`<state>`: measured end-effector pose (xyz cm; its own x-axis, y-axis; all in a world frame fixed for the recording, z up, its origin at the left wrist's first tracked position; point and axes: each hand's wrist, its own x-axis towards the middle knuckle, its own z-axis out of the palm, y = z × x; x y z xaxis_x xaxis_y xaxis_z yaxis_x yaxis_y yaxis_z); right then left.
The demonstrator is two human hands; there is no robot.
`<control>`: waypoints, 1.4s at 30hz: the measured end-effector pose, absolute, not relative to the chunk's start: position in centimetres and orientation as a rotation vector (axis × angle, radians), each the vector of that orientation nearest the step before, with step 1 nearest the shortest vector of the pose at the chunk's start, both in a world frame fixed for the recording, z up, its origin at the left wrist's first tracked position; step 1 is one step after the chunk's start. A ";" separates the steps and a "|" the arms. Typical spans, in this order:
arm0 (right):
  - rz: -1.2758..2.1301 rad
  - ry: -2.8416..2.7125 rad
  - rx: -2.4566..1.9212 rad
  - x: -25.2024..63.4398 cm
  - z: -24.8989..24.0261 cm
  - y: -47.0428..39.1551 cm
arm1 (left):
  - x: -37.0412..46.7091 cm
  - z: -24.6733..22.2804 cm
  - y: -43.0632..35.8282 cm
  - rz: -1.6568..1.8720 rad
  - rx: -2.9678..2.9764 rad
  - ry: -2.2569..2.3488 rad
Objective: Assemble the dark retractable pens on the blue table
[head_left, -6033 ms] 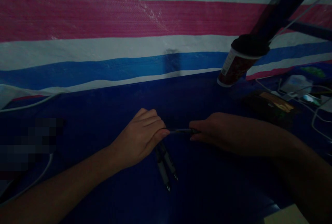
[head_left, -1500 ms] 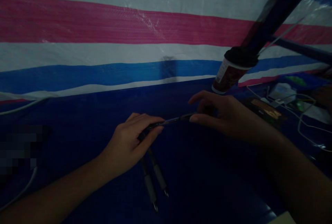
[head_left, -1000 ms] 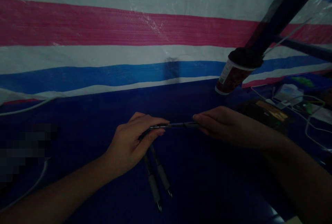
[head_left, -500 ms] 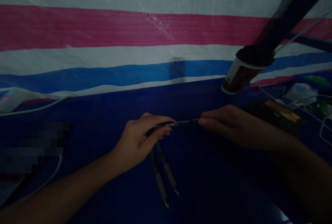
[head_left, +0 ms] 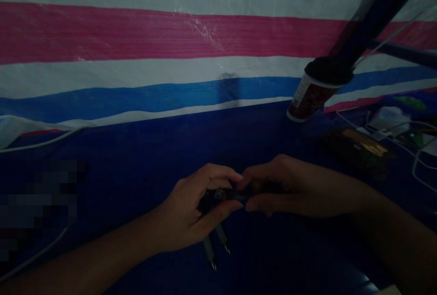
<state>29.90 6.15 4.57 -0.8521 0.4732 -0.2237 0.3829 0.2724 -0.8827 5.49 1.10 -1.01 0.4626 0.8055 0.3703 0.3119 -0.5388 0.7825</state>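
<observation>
My left hand [head_left: 201, 213] is curled round a dark pen [head_left: 223, 194], with the thumb below and the fingers above. Most of the pen's barrel is hidden inside that hand. From the other side, my right hand [head_left: 280, 190] meets it, thumb and index finger bent about the pen's right end. The two hands nearly touch at the fingertips. Below my left hand, two more pens lie side by side on the dark blue tabletop [head_left: 153, 144]: one pen [head_left: 209, 251] and another pen [head_left: 222, 236]. Their upper parts are covered by the hand, and their metal tips point toward me.
A lidded paper cup [head_left: 312, 92] stands at the back right near a dark post [head_left: 375, 17]. Right of my right hand lies a dark pouch [head_left: 362, 149], with white cables [head_left: 414, 163] beyond. Striped plastic sheeting [head_left: 153, 35] hangs behind. A blurred-out item [head_left: 41, 204] is at left.
Both hands have come closer together and lower, with the pen between them now largely covered. My left hand hides more of the two lying pens. The view has shifted slightly.
</observation>
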 end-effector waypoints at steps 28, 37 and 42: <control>1.392 -1.884 -1.082 29.4 2.7 6.7 | 4.6 0.2 2.9 0.752 2.535 1.525; 1.361 -2.001 -1.126 29.3 3.4 6.1 | 4.8 -0.1 1.8 0.406 2.923 1.577; 1.431 -2.010 -1.130 29.3 3.2 6.4 | 4.6 0.1 1.7 0.439 2.856 1.637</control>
